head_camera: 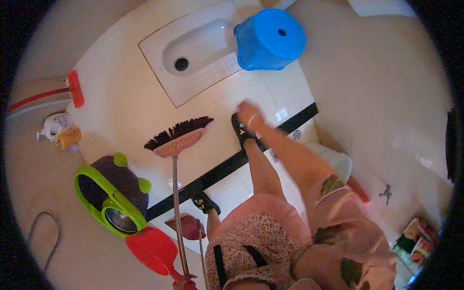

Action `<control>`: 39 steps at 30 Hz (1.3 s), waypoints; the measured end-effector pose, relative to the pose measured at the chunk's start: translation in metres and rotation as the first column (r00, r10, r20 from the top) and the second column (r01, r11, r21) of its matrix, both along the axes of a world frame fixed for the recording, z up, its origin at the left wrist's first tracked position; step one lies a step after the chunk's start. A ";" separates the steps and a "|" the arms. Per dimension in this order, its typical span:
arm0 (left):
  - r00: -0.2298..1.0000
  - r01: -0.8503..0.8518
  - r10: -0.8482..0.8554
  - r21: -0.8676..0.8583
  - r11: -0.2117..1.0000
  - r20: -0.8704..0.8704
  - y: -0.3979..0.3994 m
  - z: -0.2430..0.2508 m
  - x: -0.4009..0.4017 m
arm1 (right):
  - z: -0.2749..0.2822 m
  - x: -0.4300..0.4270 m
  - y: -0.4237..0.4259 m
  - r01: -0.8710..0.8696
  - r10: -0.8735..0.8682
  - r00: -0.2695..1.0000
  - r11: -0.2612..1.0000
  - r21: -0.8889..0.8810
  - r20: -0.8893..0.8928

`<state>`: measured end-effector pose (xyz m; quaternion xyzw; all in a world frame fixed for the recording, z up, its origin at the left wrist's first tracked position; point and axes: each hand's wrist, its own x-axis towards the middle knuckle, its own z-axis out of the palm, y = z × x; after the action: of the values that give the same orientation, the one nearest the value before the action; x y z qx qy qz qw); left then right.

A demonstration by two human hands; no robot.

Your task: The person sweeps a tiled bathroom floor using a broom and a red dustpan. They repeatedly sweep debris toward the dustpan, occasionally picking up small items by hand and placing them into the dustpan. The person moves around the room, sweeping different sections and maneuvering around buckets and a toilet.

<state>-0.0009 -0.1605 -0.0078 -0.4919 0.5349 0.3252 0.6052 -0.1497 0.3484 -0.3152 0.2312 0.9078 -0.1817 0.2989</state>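
My right hand (251,113) is blurred, over a black slipper (239,127) on my foot; its fingers seem curled, and I see nothing in them. At the lower edge, my left hand (185,282), partly cut off, is around the metal handle (176,203) of a broom. The broom's pink head (181,143) with dark bristles lies over the tiled floor. A red plastic scoop (154,250) has its handle at the same hand; whether I grip that too is unclear. Left of the broom stands a dark spin-mop bucket (119,177) with a green rim.
Ahead lies a white squat toilet (203,50), with a blue plastic stool (279,36) beside its right end. A black threshold strip (217,172) crosses the floor. Leftward are a red squeegee (75,88) and bottles (58,123). A whitish bucket (339,159) stands right of my arm.
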 end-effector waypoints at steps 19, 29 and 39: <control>0.998 0.063 -0.066 -0.196 0.978 -0.007 0.216 -0.024 -0.041 | -0.042 0.135 0.247 0.009 -0.054 0.976 0.978 0.211 0.210; 0.858 0.296 -0.148 0.237 0.925 -0.492 0.336 -0.114 -0.032 | -0.027 0.112 0.039 0.431 -0.290 0.895 0.760 -0.486 0.340; 0.871 -0.370 0.434 0.271 0.888 -0.232 0.227 -0.091 0.043 | -0.015 0.124 -0.133 0.281 0.002 0.906 0.746 -0.604 0.424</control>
<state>0.0425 0.0669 -0.0989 -0.4711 0.4628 0.5689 0.4901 -0.0261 0.2150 -0.3304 0.2132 0.6861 -0.4579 0.5236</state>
